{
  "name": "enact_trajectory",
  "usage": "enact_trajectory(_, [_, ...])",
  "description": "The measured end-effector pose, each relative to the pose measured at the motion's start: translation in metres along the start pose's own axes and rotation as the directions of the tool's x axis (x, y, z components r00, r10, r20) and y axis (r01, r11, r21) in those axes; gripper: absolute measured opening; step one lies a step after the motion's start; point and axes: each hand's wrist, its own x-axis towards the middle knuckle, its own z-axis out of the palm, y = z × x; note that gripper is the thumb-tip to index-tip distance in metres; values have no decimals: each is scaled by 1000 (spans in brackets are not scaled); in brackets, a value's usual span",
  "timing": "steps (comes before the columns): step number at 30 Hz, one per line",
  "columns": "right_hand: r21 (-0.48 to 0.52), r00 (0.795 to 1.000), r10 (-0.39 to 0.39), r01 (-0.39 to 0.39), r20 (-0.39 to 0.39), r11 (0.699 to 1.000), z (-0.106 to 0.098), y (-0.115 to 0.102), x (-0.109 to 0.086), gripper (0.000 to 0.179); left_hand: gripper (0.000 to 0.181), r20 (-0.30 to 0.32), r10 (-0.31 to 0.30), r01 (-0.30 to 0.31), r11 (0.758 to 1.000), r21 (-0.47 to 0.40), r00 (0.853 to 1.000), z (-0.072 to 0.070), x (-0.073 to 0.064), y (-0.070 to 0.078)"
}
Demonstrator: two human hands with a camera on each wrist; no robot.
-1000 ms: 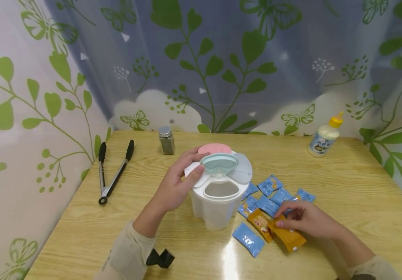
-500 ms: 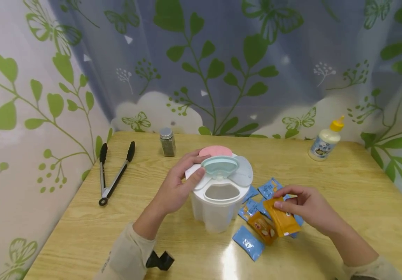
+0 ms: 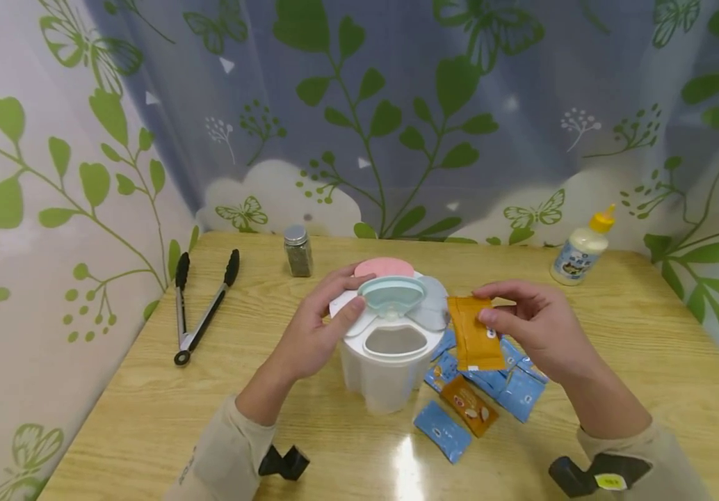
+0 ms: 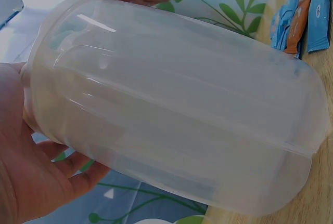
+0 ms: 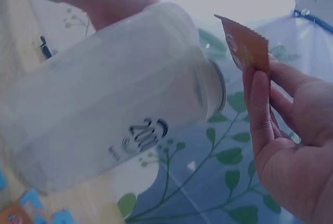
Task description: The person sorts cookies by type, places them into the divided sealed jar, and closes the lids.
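A translucent plastic container (image 3: 387,386) stands on the table under a white lid with coloured flaps. Its pale green flap (image 3: 392,296) is raised, and an uncovered opening (image 3: 396,341) faces the near side. My left hand (image 3: 309,334) grips the lid's left edge, thumb on top beside the green flap. To the right of the lid, my right hand (image 3: 547,334) pinches an orange packet (image 3: 469,348) between thumb and fingers, above the table. In the right wrist view the orange packet (image 5: 247,47) sticks up from the fingertips, apart from the container.
Several blue packets (image 3: 521,395) and another orange packet (image 3: 469,406) lie right of the container. Tongs (image 3: 199,320) lie spread at the left. A small spice jar (image 3: 298,254) stands at the back, and a yellow-capped bottle (image 3: 578,256) at the back right.
My right hand has lifted the orange packet off the pile and carried it up and left towards the lid. Blue packets beneath have shifted. My left hand stays on the lid.
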Motion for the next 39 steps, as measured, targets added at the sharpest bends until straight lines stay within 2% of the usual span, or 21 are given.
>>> enact_trajectory(3, [-26, 1000, -14, 14, 5, 1000, 10, -10, 9, 30, 32, -3, 10, -10, 1000, 3, 1000, -1, 1, 0])
enact_trajectory(5, [-43, 1000, -1, -1, -28, 999, 18, -17, 15, 28, 32, -6, 15, -15, 1000, 3, 1000, -1, 1, -1])
enact_trajectory(8, [-15, 996, -11, 9, -91, 1000, 32, -25, 22, 28, 32, -10, 14, -14, 1000, -2, 1000, -1, 1, -1])
enact_trajectory(11, [55, 986, -107, 115, -131, 992, 45, -29, 27, 29, 32, -7, 13, -13, 1000, -9, 1000, -1, 1, -2])
enact_trajectory(13, [75, 969, -207, 218, -137, 973, 51, -29, 30, 28, 32, -6, 15, -15, 1000, -12, 1000, -1, 1, -2])
enact_trajectory(16, [25, 932, -345, 350, -110, 936, 59, -26, 31, 26, 32, -3, 14, -14, 1000, -13, 1000, -1, 0, -2])
enact_trajectory(18, [-46, 915, -397, 394, -78, 918, 63, -23, 30, 26, 32, 0, 15, -15, 1000, -14, 1000, -1, 0, -1])
enact_trajectory(20, [-110, 908, -417, 412, -35, 905, 65, -21, 28, 27, 32, 1, 16, -16, 1000, -12, 1000, -1, 0, -1])
enact_trajectory(23, [-175, 916, -400, 400, 33, 900, 67, -20, 25, 27, 32, 2, 19, -19, 1000, -6, 1000, -2, -1, -2])
enact_trajectory(27, [-168, 909, -401, 415, 111, 894, 67, -17, 24, 28, 31, 2, 21, -21, 1000, 5, 1000, -2, -1, -3])
enact_trajectory(28, [-168, 914, -388, 403, 118, 900, 66, -17, 23, 26, 32, 3, 21, -21, 1000, 4, 1000, -2, -1, -3])
enact_trajectory(30, [-159, 924, -361, 378, 122, 912, 65, -15, 21, 23, 32, 4, 20, -20, 1000, 2, 1000, -1, -1, -3])
enact_trajectory(34, [-141, 964, -251, 262, 90, 955, 62, -14, 16, 16, 32, 7, 5, -5, 1000, 2, 1000, -1, -1, -2])
enact_trajectory(39, [-56, 981, -183, 187, 66, 981, 54, -11, 12, 20, 32, 8, 5, -5, 1000, 10, 1000, -1, -1, -2])
